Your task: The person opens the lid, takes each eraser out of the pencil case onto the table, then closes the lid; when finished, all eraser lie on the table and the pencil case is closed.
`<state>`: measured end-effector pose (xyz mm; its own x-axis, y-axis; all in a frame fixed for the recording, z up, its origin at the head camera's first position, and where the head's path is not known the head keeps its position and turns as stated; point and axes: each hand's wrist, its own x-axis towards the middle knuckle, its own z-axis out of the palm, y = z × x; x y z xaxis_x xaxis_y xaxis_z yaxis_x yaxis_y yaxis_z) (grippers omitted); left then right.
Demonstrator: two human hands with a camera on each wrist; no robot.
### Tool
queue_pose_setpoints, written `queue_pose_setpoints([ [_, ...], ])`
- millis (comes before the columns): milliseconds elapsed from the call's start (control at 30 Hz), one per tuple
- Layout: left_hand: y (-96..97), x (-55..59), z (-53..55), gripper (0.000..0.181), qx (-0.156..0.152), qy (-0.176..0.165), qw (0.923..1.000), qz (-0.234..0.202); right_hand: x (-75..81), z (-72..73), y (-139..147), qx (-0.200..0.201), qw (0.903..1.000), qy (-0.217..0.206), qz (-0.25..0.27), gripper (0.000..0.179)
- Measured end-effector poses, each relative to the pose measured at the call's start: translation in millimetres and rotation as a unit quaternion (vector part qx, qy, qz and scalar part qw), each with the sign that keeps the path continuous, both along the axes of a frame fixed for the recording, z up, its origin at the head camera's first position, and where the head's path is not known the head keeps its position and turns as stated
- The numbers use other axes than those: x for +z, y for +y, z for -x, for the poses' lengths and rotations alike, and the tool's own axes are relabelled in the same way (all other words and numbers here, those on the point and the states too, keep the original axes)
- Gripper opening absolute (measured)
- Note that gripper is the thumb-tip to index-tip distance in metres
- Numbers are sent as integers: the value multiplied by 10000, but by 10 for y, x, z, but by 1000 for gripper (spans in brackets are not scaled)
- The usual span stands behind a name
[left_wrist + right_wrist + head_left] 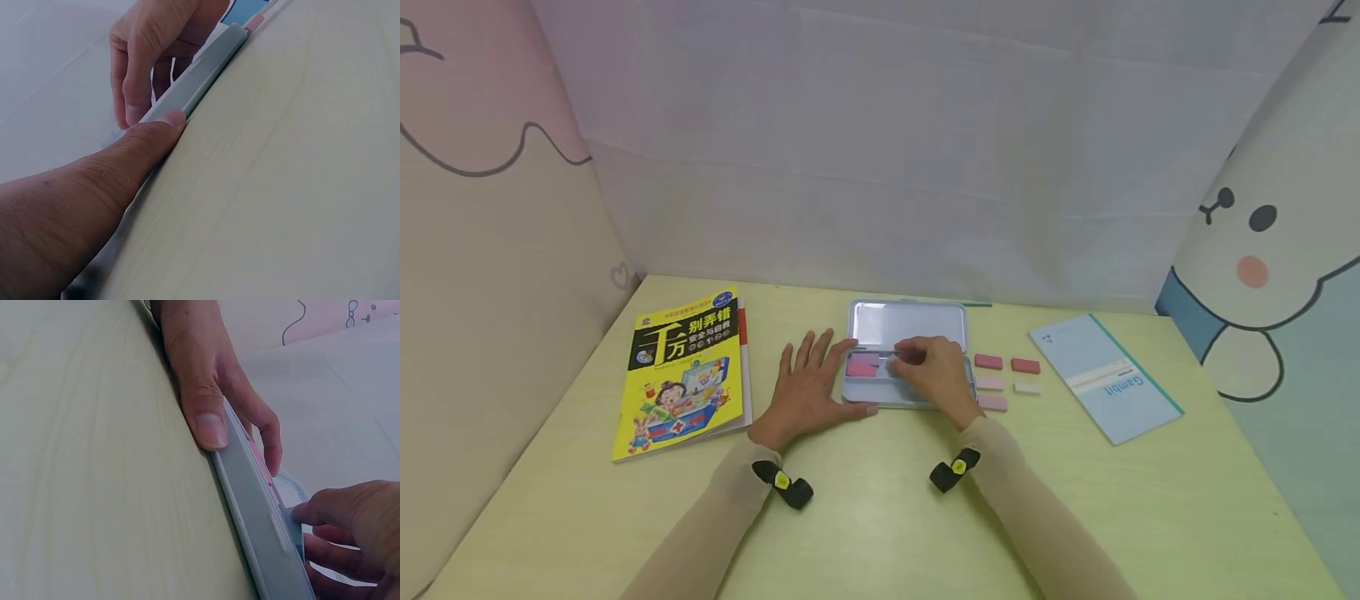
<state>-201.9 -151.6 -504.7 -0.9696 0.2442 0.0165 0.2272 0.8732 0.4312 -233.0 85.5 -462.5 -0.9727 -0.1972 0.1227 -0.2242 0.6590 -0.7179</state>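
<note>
A shallow pale-blue hinged case (910, 400) lies with its lid (910, 323) raised at the back. Pink blocks (861, 371) lie in its left compartment. My left hand (805, 392) is spread at the case's left end; its thumb presses the front edge, while the index fingertip is at the back left corner. Over the case, my right hand (936, 375) pinches a small grey-blue block (292, 520) between thumb and fingers. That block is partly hidden by the hand in the head view.
Several red, pink and white blocks (988, 362) lie on the table right of the case. A yellow picture book (677, 417) is at the left, a pale-blue notebook (1097, 358) at the right. White cloth (880, 167) hangs behind the table.
</note>
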Motion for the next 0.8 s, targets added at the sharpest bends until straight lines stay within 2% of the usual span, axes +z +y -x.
queue_pose_setpoints([
  [133,4,-2,-1,112,-9,-8,10000,-11,0,-6,80,-16,9991,254,326,30],
  [200,6,3,-5,112,-17,-19,10000,-11,20,-19,119,14,9981,244,558,31],
  [367,8,23,-11,112,-18,1,10000,2,61,-48,220,175,9946,-66,1025,35],
  [567,7,29,-9,111,24,-13,10000,-9,74,-63,370,559,9906,-274,1218,30],
  [800,9,25,-9,110,29,-35,10000,-62,71,-102,579,764,9797,-692,1719,34],
])
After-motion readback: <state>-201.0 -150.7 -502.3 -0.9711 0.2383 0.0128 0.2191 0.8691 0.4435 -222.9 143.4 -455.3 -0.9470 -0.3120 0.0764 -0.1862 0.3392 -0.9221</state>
